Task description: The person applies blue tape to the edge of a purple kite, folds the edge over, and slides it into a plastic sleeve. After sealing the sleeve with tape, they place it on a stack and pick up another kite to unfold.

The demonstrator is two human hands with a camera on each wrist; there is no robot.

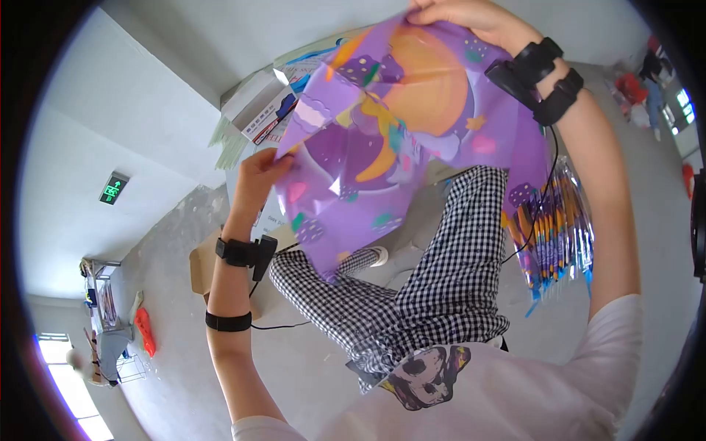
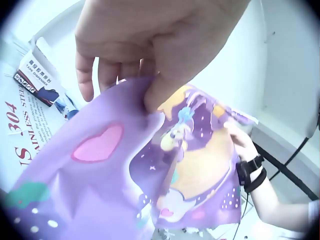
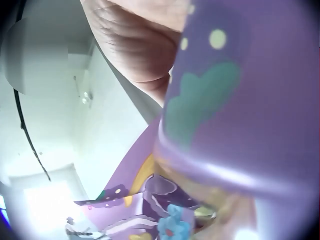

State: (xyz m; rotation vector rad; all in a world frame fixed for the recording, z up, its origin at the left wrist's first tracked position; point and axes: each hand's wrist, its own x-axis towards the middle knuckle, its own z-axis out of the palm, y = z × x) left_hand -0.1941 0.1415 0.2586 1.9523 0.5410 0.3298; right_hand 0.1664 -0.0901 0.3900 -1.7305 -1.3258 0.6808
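Observation:
A thin, glossy purple sheet, printed with a moon, clouds and hearts, spreads between my hands above my lap. My left hand pinches its left edge; in the left wrist view the thumb lies over the sheet, with the fingertips partly hidden behind it. Higher up and to the right, my right hand grips the top edge near a corner. In the right wrist view the sheet bulges close to the lens and covers most of that hand. Its lower part hangs loose in folds.
Several slim purple and orange packets in clear wrap lie to the right of my legs. Beyond the sheet are a tape dispenser box and other packaging by the wall. A cardboard box is at left; black cables trail from the wrist straps.

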